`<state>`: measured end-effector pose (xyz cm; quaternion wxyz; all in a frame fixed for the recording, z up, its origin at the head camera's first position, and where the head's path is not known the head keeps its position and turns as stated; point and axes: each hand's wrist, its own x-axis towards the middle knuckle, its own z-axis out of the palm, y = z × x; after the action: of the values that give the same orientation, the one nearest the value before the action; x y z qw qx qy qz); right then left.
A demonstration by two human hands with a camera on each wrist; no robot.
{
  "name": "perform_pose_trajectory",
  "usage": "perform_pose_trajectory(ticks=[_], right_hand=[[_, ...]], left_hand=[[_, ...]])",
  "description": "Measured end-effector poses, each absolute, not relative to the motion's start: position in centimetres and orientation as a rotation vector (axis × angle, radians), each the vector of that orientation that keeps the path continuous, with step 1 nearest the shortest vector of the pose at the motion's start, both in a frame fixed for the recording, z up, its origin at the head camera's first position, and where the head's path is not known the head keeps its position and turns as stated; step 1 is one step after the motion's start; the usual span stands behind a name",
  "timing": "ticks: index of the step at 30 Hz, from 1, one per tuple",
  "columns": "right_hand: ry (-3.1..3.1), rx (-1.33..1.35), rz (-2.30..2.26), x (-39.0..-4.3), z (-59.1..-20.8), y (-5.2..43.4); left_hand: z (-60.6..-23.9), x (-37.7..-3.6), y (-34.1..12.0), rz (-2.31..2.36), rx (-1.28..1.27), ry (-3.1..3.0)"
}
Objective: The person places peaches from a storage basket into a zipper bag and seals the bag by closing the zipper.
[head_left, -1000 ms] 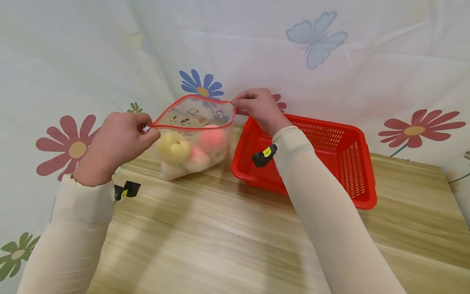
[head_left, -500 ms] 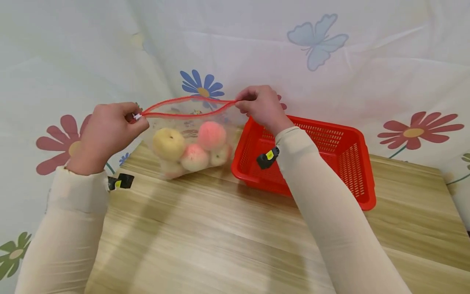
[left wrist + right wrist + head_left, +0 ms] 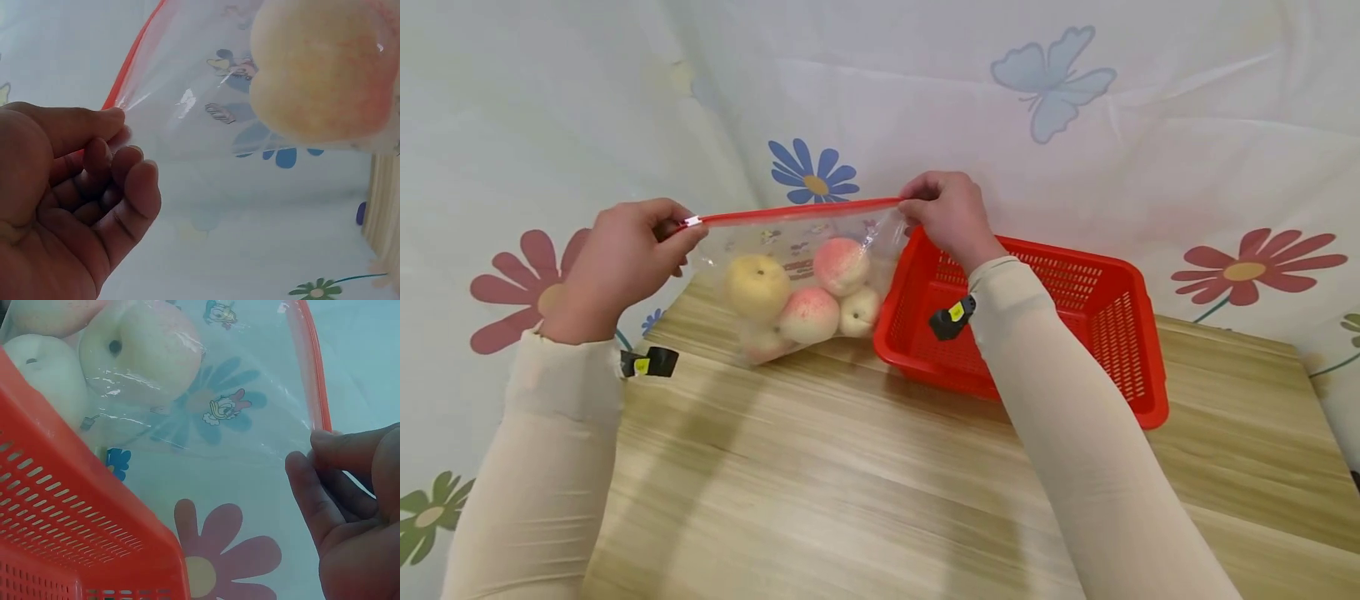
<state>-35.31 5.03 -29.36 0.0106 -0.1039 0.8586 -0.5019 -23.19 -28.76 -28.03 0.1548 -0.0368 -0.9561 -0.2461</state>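
A clear zipper bag (image 3: 801,237) with a red zip edge (image 3: 797,210) hangs between my two hands, its top pulled straight and its mouth edges together. Several peaches lie inside, among them a yellow one (image 3: 758,287) and a pink one (image 3: 841,265). My left hand (image 3: 632,258) pinches the bag's left top corner beside a small white slider (image 3: 692,221). At the other corner, my right hand (image 3: 951,215) holds the zip edge between thumb and forefinger. In the right wrist view, printed cartoon figures (image 3: 226,407) show on the plastic.
A red plastic basket (image 3: 925,377) with slotted walls stands right of the bag, partly under my right forearm. The wooden table (image 3: 820,483) lies below. Behind hangs a pale cloth (image 3: 910,92) printed with flowers and a butterfly.
The bag's mouth, a wide loop a second ago, has drawn into a straight line. My left hand moved left and up, the right hand slightly right. The peaches show more clearly.
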Motion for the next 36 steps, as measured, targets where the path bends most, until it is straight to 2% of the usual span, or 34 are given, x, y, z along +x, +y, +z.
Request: perform_pose_trajectory(ticks=[14, 27, 31, 36], right_hand=[[2.846, -0.256, -1.358, -35.5, -29.4, 5.5], [2.945, -0.368, -1.29, -33.6, -28.0, 3.9], [2.957, -0.516, -1.301, -32.6, -27.3, 2.4], [2.97, -0.881, -1.244, -31.4, -26.7, 0.3]], left_hand=[[-29.3, -24.7, -27.3, -1.468, -0.068, -2.528], [-28.8, -24.8, -24.4, -1.398, 0.005, -2.477], [-28.9, -24.8, -23.7, -1.39, -0.034, -2.458], [-29.0, -24.7, -22.8, -1.286, -0.045, -2.473]])
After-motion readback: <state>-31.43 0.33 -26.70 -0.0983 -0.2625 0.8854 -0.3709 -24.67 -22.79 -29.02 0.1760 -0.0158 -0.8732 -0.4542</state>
